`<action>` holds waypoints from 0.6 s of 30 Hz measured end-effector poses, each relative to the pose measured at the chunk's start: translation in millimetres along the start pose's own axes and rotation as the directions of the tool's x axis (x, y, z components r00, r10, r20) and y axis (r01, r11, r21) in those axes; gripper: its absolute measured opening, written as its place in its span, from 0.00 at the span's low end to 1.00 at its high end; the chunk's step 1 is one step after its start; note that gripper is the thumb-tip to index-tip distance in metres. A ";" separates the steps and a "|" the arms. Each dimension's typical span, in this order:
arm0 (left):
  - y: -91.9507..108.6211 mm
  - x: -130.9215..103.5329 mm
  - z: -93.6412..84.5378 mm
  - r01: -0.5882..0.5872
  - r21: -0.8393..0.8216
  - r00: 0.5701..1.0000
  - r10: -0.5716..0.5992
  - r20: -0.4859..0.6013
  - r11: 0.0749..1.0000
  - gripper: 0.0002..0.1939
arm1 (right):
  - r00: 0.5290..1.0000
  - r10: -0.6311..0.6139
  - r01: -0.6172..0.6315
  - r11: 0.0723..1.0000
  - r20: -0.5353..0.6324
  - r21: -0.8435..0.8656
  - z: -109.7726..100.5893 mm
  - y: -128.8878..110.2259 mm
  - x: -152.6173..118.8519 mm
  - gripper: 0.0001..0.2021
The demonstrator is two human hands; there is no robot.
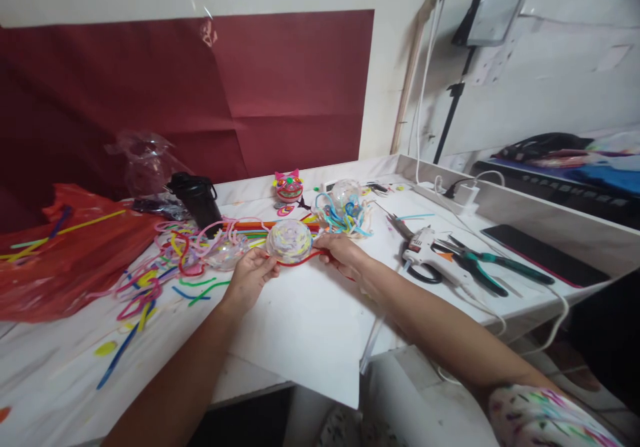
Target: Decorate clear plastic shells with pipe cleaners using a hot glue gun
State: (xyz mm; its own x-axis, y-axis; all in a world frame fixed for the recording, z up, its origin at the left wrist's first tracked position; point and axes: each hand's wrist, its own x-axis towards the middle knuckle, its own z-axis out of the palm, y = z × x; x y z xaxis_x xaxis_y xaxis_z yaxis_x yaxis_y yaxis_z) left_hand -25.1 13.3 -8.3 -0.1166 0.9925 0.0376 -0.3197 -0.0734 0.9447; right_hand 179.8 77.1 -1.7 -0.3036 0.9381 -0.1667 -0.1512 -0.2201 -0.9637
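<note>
Between my two hands sits a clear round ball (289,242) with pale yellow, white and purple bits showing in it. A red pipe cleaner (300,261) bends along the ball's near lower edge. My left hand (253,275) pinches the pipe cleaner's left part, fingertips against the ball's side. On the other side my right hand (340,252) is closed on the right part of the same pipe cleaner, close to the ball. Its inner fingers are partly hidden. White paper (310,330) lies under both hands.
Loose pipe cleaners (145,294), a black bottle (195,200) and a red plastic bag (75,267) lie left. Behind stand a pink animal-faced figure (289,187) and another clear ball (346,197). On the right are a glue gun (425,250), green-handled pliers (483,264) and a phone (545,254).
</note>
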 end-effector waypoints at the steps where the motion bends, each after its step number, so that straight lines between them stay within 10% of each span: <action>1: 0.4 -0.1 0.1 0.000 0.001 1.000 0.000 0.001 1.000 0.26 | 1.000 0.001 -0.001 1.000 0.003 -0.001 -0.4 0.8 1.1 0.07; 18: -0.6 7.4 -5.3 0.028 -0.114 0.997 -0.036 -0.063 0.993 0.18 | 0.989 -0.036 0.037 0.999 0.142 0.000 -2.1 -0.2 0.0 0.05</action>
State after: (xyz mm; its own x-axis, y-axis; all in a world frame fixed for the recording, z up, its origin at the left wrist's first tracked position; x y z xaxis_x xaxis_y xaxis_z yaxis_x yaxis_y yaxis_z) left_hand -30.8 20.2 -10.3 -0.1641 0.9863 -0.0167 -0.4278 -0.0559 0.9021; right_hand 181.8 77.7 -1.9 -0.4280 0.8982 -0.1004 -0.1621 -0.1856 -0.9692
